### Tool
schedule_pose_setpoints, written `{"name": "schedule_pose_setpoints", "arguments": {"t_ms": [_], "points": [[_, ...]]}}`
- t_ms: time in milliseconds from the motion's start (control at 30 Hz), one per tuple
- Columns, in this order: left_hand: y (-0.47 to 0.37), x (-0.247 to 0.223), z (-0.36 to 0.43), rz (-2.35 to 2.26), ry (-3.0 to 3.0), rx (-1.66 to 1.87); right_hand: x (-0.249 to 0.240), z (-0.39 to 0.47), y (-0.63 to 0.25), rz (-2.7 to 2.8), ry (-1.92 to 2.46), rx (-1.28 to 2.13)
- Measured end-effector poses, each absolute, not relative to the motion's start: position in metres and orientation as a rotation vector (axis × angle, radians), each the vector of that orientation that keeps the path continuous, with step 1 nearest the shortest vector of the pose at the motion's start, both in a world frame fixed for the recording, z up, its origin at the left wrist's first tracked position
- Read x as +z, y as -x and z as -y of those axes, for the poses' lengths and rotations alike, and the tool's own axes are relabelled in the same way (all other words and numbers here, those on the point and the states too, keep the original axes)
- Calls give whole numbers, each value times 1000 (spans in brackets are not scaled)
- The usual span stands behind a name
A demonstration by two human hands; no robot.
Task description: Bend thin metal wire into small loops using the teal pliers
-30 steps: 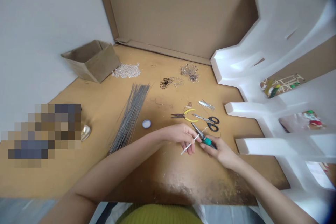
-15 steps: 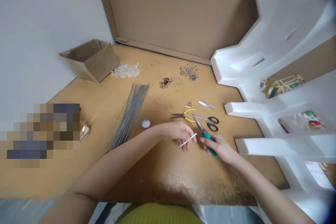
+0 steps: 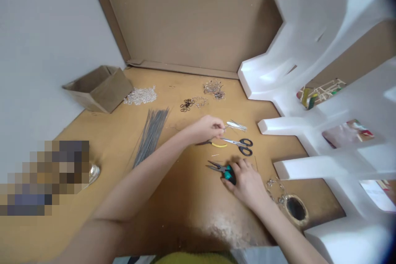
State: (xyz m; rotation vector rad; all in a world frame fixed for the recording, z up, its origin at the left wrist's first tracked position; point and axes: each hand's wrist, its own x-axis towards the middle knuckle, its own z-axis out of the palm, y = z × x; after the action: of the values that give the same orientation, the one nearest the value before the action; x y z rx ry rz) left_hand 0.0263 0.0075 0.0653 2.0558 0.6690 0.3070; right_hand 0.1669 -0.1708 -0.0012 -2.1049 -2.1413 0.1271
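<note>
My left hand is pinched at the near end of a small pile of silvery wire pieces, its fingertips on a thin piece. Below it lie yellow-handled pliers, partly covered by the hand, and black-handled scissors. My right hand is wrapped over the teal handles of pliers, which rest on the table with jaws parted, pointing left. A thin short piece lies between the hands.
A bundle of grey wires lies left of centre. Farther back are a cardboard box, clear rings, black rings and tangled wire pieces. A round hole and white moulded plastic are at right.
My left hand has moved up to the wire pile, and the white stick it held no longer shows. My right hand has lowered the teal pliers to the table. The view has shifted.
</note>
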Motion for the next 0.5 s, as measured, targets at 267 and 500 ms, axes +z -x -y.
{"name": "schedule_pose_setpoints", "arguments": {"t_ms": [267,500], "points": [[-142,36,-41,-536,-2856,76,-11,165,-160,2051,1922,158],[-164,12,-54,-436,-2910,-38,-8,168,-169,1977,1817,357]]}}
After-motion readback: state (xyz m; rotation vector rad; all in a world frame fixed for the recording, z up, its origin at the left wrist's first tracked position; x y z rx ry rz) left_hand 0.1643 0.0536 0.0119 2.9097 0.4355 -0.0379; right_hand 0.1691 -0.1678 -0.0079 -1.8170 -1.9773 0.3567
